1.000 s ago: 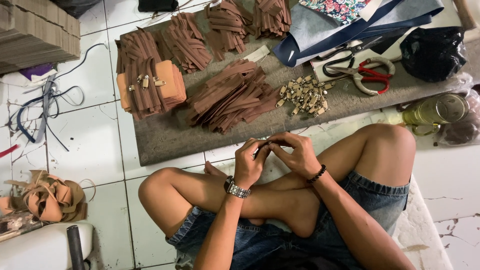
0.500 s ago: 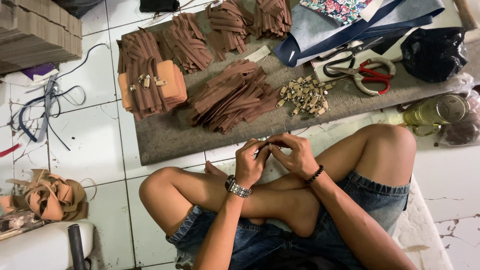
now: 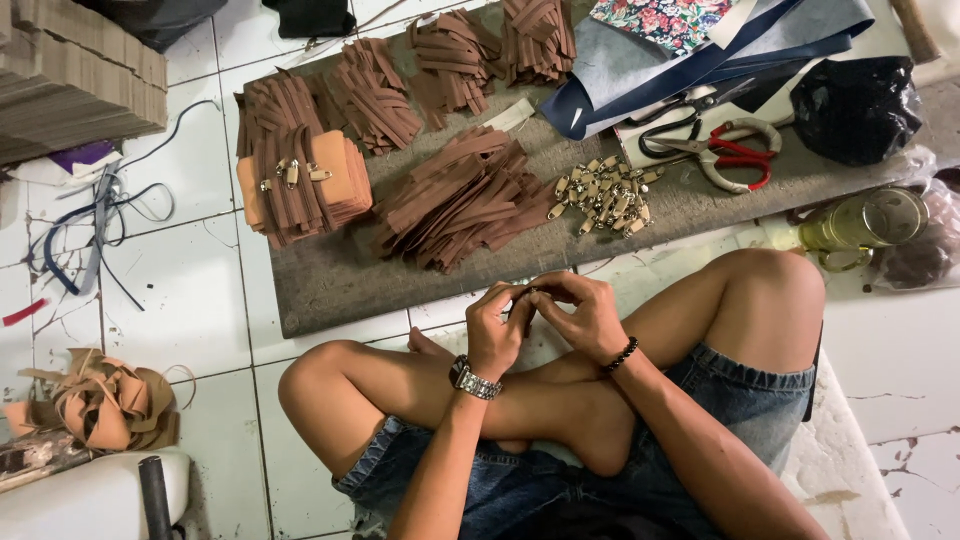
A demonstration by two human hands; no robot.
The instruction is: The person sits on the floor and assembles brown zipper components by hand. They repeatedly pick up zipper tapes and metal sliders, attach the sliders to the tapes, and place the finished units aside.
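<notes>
I sit cross-legged on a tiled floor. My left hand (image 3: pixel 497 328), with a metal wristwatch, and my right hand (image 3: pixel 583 313), with a dark bead bracelet, meet above my shins and pinch a small brown strip (image 3: pixel 527 296) between the fingertips; most of it is hidden. Just beyond the hands lies a grey board (image 3: pixel 330 285). On it are a loose heap of brown strips (image 3: pixel 462 197), a pile of small metal zipper sliders (image 3: pixel 603 192), and a tan stack draped with strips that carry sliders (image 3: pixel 300 185).
More brown strip bundles (image 3: pixel 450 60) lie at the board's far side. Scissors, one pair red-handled (image 3: pixel 722 150), blue and floral fabric (image 3: pixel 690 40), a black bag (image 3: pixel 855 95) and a glass mug (image 3: pixel 865 222) sit right. Cardboard stack (image 3: pixel 75 75), cords and tan scraps (image 3: pixel 105 405) sit left.
</notes>
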